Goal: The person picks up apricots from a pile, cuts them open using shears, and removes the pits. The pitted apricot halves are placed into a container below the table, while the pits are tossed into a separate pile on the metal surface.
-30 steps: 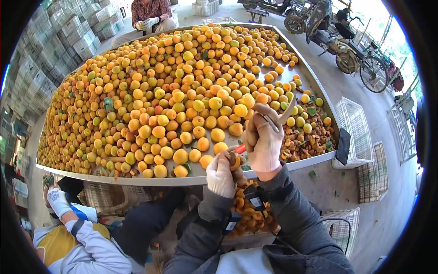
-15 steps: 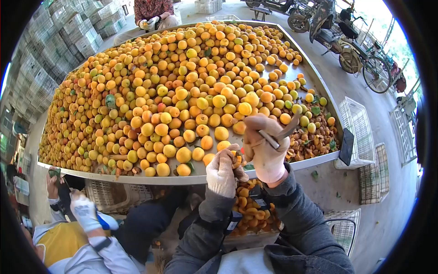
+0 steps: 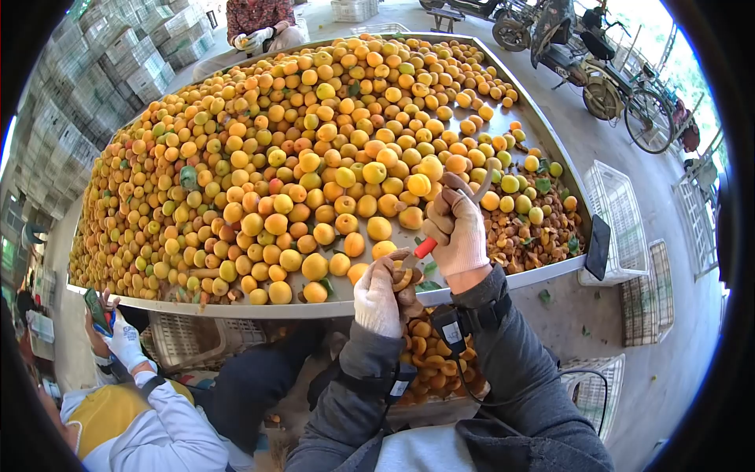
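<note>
My left hand point(image 3: 381, 297), in a white glove with brown-stained fingers, is closed around an apricot point(image 3: 403, 278) above the table's near edge; fingers hide most of it. Just to the right, my gloved right hand point(image 3: 458, 236) is wrapped round a red-handled knife point(image 3: 425, 248). Its curved, dull metal end point(image 3: 485, 186) sticks out past the fingers on the far side. Below my hands, halved apricots point(image 3: 434, 376) fill a container between my arms. In front spreads a large heap of whole apricots point(image 3: 314, 169) on the metal table point(image 3: 346, 309).
Brown pits and scraps point(image 3: 531, 245) lie on the table's right corner, beside a dark flat panel point(image 3: 598, 247). White crates point(image 3: 613, 200) stand on the right. A co-worker point(image 3: 141, 409) sits at left holding a phone point(image 3: 100, 312); another person point(image 3: 259, 23) sits across the table.
My right hand has turned and moved slightly left, bringing the red handle into view. My left hand stays round the apricot. The co-worker's gloved hand has risen to the phone.
</note>
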### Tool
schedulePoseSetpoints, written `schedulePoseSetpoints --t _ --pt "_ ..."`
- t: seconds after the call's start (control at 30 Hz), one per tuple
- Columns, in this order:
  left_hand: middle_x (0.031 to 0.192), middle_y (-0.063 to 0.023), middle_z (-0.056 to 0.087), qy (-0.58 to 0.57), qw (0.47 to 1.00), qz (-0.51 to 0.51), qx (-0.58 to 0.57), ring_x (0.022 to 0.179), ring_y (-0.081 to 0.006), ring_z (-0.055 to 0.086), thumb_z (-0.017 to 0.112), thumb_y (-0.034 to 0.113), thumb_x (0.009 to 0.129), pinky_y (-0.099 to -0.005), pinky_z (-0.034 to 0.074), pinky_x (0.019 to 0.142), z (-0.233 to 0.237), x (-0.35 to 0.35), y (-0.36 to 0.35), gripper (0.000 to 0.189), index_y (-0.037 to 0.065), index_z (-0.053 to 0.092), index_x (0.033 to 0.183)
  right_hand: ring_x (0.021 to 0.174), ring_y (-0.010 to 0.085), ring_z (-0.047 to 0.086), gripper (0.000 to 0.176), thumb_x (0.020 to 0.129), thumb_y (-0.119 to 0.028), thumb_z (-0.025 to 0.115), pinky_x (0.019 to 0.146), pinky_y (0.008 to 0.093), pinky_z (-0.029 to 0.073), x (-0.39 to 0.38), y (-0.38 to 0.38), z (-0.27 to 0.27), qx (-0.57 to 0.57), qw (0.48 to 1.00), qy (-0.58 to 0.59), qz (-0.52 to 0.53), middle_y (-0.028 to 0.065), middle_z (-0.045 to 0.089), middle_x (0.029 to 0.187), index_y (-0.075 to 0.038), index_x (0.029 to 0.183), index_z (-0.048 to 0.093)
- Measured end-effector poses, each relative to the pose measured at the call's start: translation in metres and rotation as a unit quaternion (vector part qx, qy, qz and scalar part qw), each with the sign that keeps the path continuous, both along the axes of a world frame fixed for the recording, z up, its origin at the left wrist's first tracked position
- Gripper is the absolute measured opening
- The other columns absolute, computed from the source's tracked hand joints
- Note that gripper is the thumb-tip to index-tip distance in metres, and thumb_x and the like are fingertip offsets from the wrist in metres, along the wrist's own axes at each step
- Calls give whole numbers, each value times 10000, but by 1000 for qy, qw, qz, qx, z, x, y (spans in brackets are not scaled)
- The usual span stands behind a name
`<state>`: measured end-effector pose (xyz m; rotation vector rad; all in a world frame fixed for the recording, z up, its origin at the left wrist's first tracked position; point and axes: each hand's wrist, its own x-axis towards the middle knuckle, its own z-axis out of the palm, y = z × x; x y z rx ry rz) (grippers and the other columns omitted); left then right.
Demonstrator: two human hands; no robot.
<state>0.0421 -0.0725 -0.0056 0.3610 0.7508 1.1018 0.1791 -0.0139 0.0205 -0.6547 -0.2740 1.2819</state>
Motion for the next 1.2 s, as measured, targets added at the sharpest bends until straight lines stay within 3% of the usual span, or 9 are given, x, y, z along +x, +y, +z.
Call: schedulePoseSetpoints --t 0.23,0.43,0.57,0.73,0.77,0.83,1.03,1.17,1.2 --pt "826 -115 606 159 980 47 112 505 -96 435 410 310 1018 -251 351 417 -3 10 7 358 20 549 1175 418 55 263 234 951 -81 480 376 223 225 -31 -18 28 31 969 -244 38 -21 408 634 -87 1179 531" --pt "938 -89 599 -245 967 -55 -38 611 -117 510 384 309 1021 -249 428 524 -34 -7 25 369 38 539 1219 423 53 267 238 953 -77 486 382 216 204 -22 14 -5 -22 1000 -7 -1 -28 424 647 -111 1183 538" --pt "962 -92 610 -104 989 88 -60 695 -169 588 370 295 1027 -311 512 637 -26 -5 37 366 43 531 1238 468 33 369 284 903 -39 541 395 213 284 6 15 -6 -2 993 -101 -67 -14 503 702 -71 1182 581" --pt "1076 -123 626 -66 989 128 28 898 -224 654 412 193 1021 -364 558 793 -27 -9 42 357 -6 492 1306 803 211 648 306 825 -75 668 732 329 522 -12 -5 13 148 730 -645 169 66 663 892 -43 1129 656" --pt "1090 -129 626 -48 990 130 38 888 -210 654 438 156 1015 -326 559 785 -26 -8 44 358 -30 484 1317 810 273 656 339 759 -99 702 704 354 525 -15 -3 9 173 586 -775 163 98 667 940 -68 1094 662" --pt "1099 -123 626 -63 985 156 37 867 -173 640 462 121 1008 -272 545 749 -26 -5 45 337 -49 499 1296 810 320 635 283 722 -127 705 678 384 516 -19 -4 6 129 533 -821 161 108 647 898 -86 999 661" --pt "1140 -131 631 -11 992 108 70 1009 -195 629 521 132 983 -301 522 877 -20 -14 48 368 -51 507 1301 744 307 640 180 753 -183 683 630 412 512 -20 1 -3 154 544 -817 110 83 605 808 -112 907 620" --pt "1113 -94 629 55 994 70 67 955 -133 620 506 86 980 -247 514 847 -29 -18 51 328 -52 541 1275 694 280 634 174 717 -161 700 579 391 509 -26 -1 9 157 441 -876 119 39 608 771 -133 882 651" --pt "1079 -77 628 20 994 90 63 921 -116 611 498 86 986 -239 509 840 -22 -17 51 326 -43 540 1282 702 260 650 157 725 -131 702 592 370 516 -26 3 5 166 536 -821 101 52 633 777 -120 878 664"
